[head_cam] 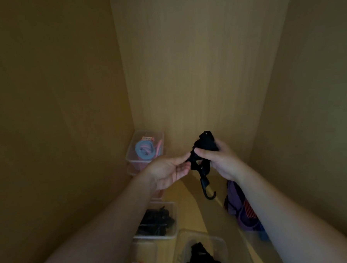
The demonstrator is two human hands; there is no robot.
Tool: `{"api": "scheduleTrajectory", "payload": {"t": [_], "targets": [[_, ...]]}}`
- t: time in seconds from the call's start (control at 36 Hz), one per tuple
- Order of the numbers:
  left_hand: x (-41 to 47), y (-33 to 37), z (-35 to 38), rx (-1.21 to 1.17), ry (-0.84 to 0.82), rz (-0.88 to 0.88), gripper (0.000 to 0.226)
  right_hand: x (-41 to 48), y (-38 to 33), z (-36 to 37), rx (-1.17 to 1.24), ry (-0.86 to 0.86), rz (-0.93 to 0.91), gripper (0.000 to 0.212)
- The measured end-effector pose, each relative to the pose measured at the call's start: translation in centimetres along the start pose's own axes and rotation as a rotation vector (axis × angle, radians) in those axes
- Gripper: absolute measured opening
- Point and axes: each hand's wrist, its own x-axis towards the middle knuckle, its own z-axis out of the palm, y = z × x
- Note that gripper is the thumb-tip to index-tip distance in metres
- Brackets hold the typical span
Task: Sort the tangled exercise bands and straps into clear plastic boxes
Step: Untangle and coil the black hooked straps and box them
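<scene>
Black strap (206,142): dark webbing bunched into a lump, held in the air mid-scene inside a wood-grain cupboard (185,70). Right hand (218,162) has its fingers curled round the lump. Left hand (170,169) pinches its left edge with thumb and forefinger. A curved hook (209,195) dangles below. On the left, the far clear box (160,136) holds flat blue and pink loops, and the near clear box (172,207) holds black straps. A purple-red pile (241,208) lies to the right.

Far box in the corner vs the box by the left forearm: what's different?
Contents: the far box holds pale blue and pink bands; the middle box holds black straps. Position: the far box sits in the back corner, beyond the left hand, which pinches the hooked black strap; the middle box lies nearer, beside the left forearm. Shared: both are clear plastic, along the left wall.
</scene>
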Motion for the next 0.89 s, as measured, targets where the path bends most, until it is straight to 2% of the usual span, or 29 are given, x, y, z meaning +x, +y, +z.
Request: {"api": "scheduleTrajectory", "payload": {"t": [0.08, 0.17, 0.31, 0.44, 0.56, 0.61, 0.69, 0.81, 0.89], "targets": [[0.3, 0.0, 0.2, 0.009, 0.045, 0.073, 0.008, 0.0, 0.1, 0.4, -0.020, 0.027, 0.032, 0.059], [0.6, -0.1, 0.1, 0.057, 0.073, 0.213, 0.017, 0.1, 0.3, 0.6, -0.005, 0.057, 0.078, 0.058], [0.9, -0.6, 0.5, 0.242, 0.189, 0.473, 0.026, 0.5, 0.9, 1.3, 0.052, 0.070, 0.159, 0.077], [1.2, -1.3, 0.1, 0.547, 0.308, 0.673, 0.029, 0.6, 0.4, 1.4, 0.139, 0.067, 0.205, 0.075], [1.0, -1.9, -0.5, 0.784, 0.336, 0.783, 0.021, 0.4, 0.1, 1.1, 0.125, 0.020, 0.250, 0.056], [1.0, -2.2, -0.8, 0.893, 0.364, 0.825, 0.018, 0.3, 0.2, 1.0, 0.134, -0.015, 0.279, 0.058], [1.3, -2.5, -1.0, 0.880, 0.358, 0.833, 0.017, 0.2, 0.2, 0.9, 0.111, -0.037, 0.295, 0.068], [1.3, -2.3, -0.9, 0.836, 0.322, 0.800, 0.040, 0.0, 0.2, 0.6, 0.000, -0.049, 0.267, 0.069], [1.6, -2.2, -0.9, 0.878, 0.319, 0.860, 0.039, -0.4, -0.1, 0.7, 0.056, -0.070, 0.226, 0.065]]}}
